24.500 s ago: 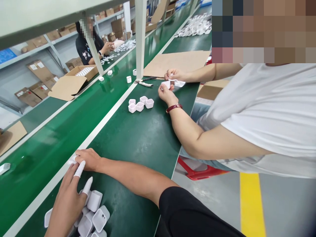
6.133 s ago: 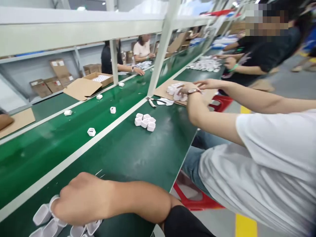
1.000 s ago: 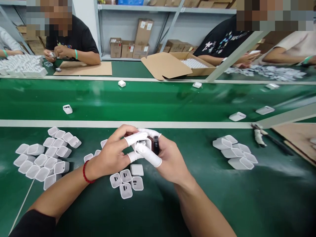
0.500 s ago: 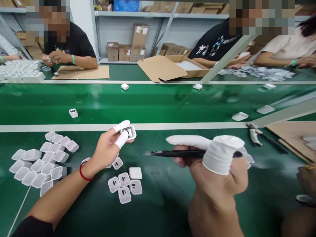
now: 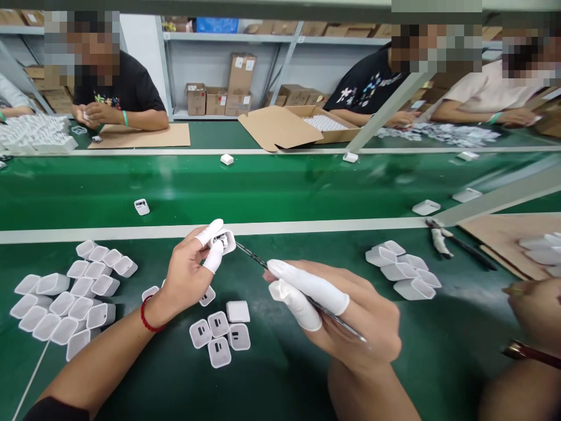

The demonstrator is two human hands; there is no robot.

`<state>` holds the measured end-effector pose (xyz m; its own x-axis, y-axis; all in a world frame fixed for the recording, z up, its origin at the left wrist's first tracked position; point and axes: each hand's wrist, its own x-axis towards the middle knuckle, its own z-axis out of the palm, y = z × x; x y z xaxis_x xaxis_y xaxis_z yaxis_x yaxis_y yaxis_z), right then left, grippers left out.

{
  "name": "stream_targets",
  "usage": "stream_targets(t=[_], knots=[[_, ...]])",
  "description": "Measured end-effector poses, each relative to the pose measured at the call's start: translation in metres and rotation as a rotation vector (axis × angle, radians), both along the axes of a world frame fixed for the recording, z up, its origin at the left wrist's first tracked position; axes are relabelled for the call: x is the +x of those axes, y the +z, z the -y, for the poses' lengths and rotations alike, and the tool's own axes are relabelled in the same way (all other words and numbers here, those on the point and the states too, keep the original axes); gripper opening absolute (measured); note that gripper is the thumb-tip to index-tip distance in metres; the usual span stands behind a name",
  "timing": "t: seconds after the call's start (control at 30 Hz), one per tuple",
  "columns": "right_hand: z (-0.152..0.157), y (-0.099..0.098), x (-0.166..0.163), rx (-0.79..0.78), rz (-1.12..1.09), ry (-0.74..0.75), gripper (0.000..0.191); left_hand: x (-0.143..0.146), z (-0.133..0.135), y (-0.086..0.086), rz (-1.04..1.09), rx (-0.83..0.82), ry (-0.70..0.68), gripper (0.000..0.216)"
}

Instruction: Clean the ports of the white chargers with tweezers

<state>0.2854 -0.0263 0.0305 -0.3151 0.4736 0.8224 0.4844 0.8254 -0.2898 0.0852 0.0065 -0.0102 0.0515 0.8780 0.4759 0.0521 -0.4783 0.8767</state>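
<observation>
A small white plug case (image 5: 223, 241) is pinched by the left hand (image 5: 189, 273), while thin tweezers (image 5: 302, 295) are gripped by the right hand (image 5: 346, 318), tips touching the case, above the green table (image 5: 280, 368).

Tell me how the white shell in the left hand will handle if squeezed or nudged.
The shell looks light: two fingertips of the left hand carry it. Probably thin, hollow plastic, so stiff but crushable. Its boxy form should slide, not roll.
</observation>
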Motion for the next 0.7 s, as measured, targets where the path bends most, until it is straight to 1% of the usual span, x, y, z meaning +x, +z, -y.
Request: stream_targets(t=[0.13, 0.33, 0.43, 0.53, 0.7], knots=[[-0.003, -0.006, -0.001, 0.046, 0.089, -0.01, 0.044, 0.001, 0.002, 0.001, -0.056, 0.036, 0.02, 0.035], [-0.013, -0.016, -0.006, 0.112, 0.193, 0.033, 0.037, 0.002, 0.008, 0.004, -0.148, 0.092, 0.043, 0.032], [-0.014, -0.015, -0.009, 0.138, 0.247, 0.037, 0.034, 0.001, 0.007, 0.004, -0.156, 0.103, 0.043, 0.031], [-0.013, -0.012, -0.013, 0.148, 0.308, 0.047, 0.026, 0.0, 0.006, 0.002, -0.143, 0.092, 0.048, 0.03], [-0.013, -0.01, -0.015, 0.134, 0.359, 0.057, 0.018, 0.002, 0.005, 0.001, -0.131, 0.069, 0.074, 0.025]])
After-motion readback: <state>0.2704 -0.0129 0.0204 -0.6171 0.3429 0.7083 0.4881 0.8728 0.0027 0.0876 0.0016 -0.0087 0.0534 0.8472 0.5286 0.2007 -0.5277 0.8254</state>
